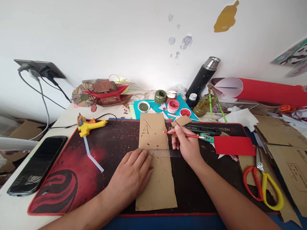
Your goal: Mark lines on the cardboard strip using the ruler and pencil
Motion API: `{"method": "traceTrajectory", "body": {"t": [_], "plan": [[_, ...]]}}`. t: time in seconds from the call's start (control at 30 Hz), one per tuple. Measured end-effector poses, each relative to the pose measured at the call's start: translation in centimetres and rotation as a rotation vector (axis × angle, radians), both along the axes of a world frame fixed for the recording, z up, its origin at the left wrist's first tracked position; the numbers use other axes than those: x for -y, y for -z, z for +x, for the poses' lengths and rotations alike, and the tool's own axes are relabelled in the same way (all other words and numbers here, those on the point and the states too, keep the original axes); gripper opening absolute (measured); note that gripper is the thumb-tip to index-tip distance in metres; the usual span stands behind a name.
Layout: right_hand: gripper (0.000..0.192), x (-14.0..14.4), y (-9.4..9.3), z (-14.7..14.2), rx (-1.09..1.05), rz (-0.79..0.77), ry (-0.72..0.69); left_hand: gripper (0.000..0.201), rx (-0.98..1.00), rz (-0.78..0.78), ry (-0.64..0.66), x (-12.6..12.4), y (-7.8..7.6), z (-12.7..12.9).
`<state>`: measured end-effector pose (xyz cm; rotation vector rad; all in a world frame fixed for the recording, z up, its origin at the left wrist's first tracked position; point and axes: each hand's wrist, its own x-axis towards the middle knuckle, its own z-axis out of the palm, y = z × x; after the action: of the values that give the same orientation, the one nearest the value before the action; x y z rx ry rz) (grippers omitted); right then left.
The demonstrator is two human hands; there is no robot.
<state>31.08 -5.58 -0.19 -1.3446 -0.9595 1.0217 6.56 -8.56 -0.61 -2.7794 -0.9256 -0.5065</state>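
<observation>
A long strip of brown cardboard lies lengthwise on the red-and-black desk mat. A clear ruler lies across the strip. My left hand rests flat on the cardboard and on the ruler's left end, fingers spread. My right hand holds a red pencil above the ruler, with its tip at the strip's right edge. A faint pencil sketch shows on the strip's upper part.
A yellow glue gun and a black phone lie to the left. Paint pots, a black flask and a red roll stand behind. A red card, scissors, a black cutter and cardboard sheets lie to the right.
</observation>
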Motion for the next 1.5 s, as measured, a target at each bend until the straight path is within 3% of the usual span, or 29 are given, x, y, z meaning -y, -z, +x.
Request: {"method": "traceTrajectory", "body": {"t": [0.57, 0.93, 1.2, 1.5], "plan": [[0.062, 0.0, -0.5, 0.5, 0.000, 0.067, 0.065, 0.040, -0.001, -0.111, -0.043, -0.7, 1.1, -0.4], [0.063, -0.5, 0.2, 1.5, -0.020, 0.108, 0.086, 0.044, -0.028, -0.012, -0.073, -0.9, 1.9, 0.2], [0.063, -0.4, 1.6, 1.3, 0.060, 0.115, -0.026, 0.043, -0.025, 0.017, -0.063, 0.8, 2.5, -0.9], [0.056, -0.1, 1.9, 1.5, 0.202, 0.137, -0.084, 0.046, 0.032, -0.094, -0.064, 1.1, 2.7, -1.7]]}}
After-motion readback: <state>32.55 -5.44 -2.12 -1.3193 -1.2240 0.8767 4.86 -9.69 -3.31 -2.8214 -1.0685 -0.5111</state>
